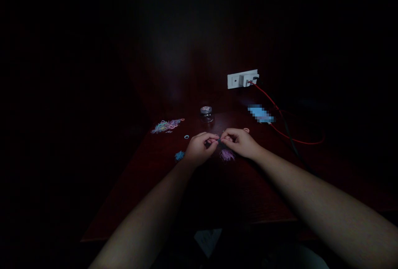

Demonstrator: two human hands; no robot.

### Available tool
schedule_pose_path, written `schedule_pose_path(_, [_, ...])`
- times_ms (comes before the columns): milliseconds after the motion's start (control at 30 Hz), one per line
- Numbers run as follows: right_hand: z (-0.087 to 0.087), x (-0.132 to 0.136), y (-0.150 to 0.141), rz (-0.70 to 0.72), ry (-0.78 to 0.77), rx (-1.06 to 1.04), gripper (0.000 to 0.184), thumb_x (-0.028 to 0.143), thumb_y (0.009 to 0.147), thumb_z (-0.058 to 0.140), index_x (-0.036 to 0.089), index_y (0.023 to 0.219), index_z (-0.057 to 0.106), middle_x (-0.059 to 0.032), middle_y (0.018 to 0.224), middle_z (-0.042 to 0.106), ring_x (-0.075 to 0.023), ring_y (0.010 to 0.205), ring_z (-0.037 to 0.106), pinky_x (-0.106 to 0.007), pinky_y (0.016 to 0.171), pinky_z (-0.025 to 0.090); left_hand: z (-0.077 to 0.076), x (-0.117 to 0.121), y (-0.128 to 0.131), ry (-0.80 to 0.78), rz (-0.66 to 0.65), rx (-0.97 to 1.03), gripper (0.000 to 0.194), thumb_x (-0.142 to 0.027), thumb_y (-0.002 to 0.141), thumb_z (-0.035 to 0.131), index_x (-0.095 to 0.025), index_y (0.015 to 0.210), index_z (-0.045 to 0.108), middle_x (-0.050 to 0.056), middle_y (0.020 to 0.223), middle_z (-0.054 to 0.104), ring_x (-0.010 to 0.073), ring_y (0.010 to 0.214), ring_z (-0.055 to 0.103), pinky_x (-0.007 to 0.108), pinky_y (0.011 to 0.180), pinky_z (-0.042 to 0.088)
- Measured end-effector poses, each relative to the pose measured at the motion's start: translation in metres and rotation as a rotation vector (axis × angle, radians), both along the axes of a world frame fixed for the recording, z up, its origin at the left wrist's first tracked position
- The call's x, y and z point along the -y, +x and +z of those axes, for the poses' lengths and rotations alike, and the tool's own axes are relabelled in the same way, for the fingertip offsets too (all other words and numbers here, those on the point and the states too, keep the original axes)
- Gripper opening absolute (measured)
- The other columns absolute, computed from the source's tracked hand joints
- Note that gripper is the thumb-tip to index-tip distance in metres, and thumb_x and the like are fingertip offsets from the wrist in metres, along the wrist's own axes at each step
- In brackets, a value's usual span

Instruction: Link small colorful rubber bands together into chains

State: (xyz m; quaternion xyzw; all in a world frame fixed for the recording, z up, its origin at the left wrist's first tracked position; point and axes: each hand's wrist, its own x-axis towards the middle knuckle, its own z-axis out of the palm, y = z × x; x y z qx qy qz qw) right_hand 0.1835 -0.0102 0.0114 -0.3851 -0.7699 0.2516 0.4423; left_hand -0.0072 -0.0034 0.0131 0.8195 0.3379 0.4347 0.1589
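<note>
Over the middle of the table, my left hand (200, 148) and my right hand (239, 141) meet with their fingertips almost touching. Both are closed in a pinch; a tiny bluish bit shows between them, too small and dim to name. Just left of my left hand lies a small pile of blue elastic bands (179, 156), with a single light-blue band (186, 136) beyond it. Beneath my right hand sits a pile of purple elastic bands (227, 155). An orange band (246, 130) is partly hidden behind that hand.
A mixed heap of coloured bands (167, 126) lies at the table's far left. Behind my hands stands a clear lidded jar (206, 114). A phone with a blurred screen (260, 113) joins a red cable (306, 142) running to the wall socket (235, 81). The dark red table (137, 190) is dimly lit.
</note>
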Motion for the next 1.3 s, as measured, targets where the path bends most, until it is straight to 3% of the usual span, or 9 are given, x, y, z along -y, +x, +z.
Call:
schedule_pose_path(633, [0.0021,0.0018,-0.0015,-0.001,0.002,0.013,0.012,0.025,0.077,0.059,0.015,0.083,0.059,0.0032,0.062,0.047,-0.0095,0.056,0.043,-0.022,0.053,0.034,-0.0032,-0.0026,-0.0006,-0.010,0.024,0.014,0.014,-0.021,0.080,0.063,-0.018,0.092,0.069,0.003,0.085,0.069,0.0125,0.073,0.064,0.024,0.068,0.052])
schedule_pose_path(1100, [0.0002,-0.0001,-0.0007,0.031,-0.002,-0.025,0.019,0.033,0.080,0.061,0.015,0.085,0.061,0.0023,0.062,0.047,-0.0100,0.056,0.041,-0.023,0.051,0.033,0.0010,0.0008,-0.0007,0.001,0.013,-0.059,0.012,-0.026,0.083,0.062,-0.019,0.088,0.070,0.002,0.085,0.071,0.0140,0.078,0.063,0.026,0.071,0.050])
schedule_pose_path(1300, [0.0013,0.0012,0.0005,0.010,0.007,0.009,0.017,0.032,0.080,0.060,0.015,0.079,0.061,0.0016,0.062,0.049,-0.0099,0.056,0.042,-0.023,0.052,0.034,-0.0029,-0.0002,0.0010,-0.104,-0.017,-0.005,0.013,-0.027,0.082,0.062,-0.019,0.091,0.068,0.003,0.085,0.072,0.0140,0.076,0.065,0.026,0.069,0.051])
